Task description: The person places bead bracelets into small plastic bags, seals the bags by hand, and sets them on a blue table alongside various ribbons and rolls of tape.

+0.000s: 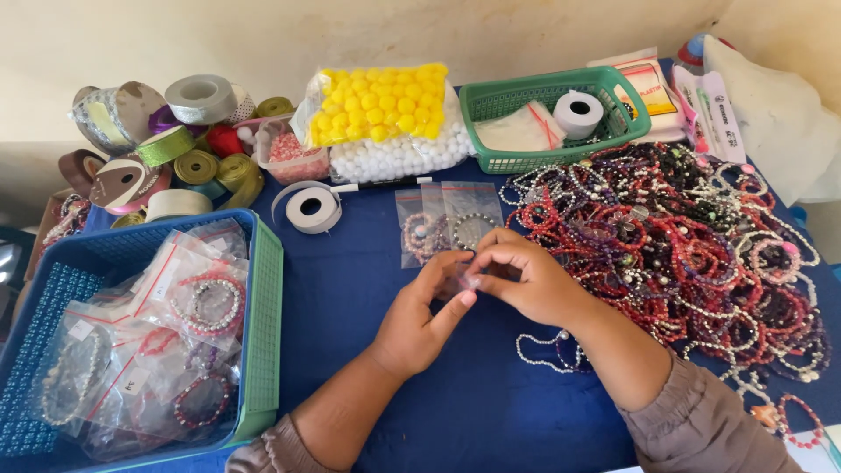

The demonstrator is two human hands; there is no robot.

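Leftmost, in the lower left of the frame, a blue plastic basket [263,289] with a green rim holds clear bags of beaded bracelets [206,307], and above it, in the upper left, lies a heap of ribbon and tape rolls [166,144]. Toward the middle of the blue-clothed counter [350,289] sit a white tape roll [313,208], a bag of yellow and white pompoms [385,118] and two small clear zip bags with bracelets inside [447,226]. Just below those, at frame centre, the left hand [420,320] and right hand [530,280] meet over a small clear plastic bag [469,282]. By the look of it, the bagging of one bracelet is in hand; sealing or filling it would call for a steady pinch along the bag's mouth. Both sets of fingers are nearly closed, thumb and forefinger tips pinching the little bag between them; what is inside is too small to tell. To the right spreads a great pile of red, purple and white beaded bracelets [692,245], with a green plastic basket [491,101] in the upper middle holding another white roll.
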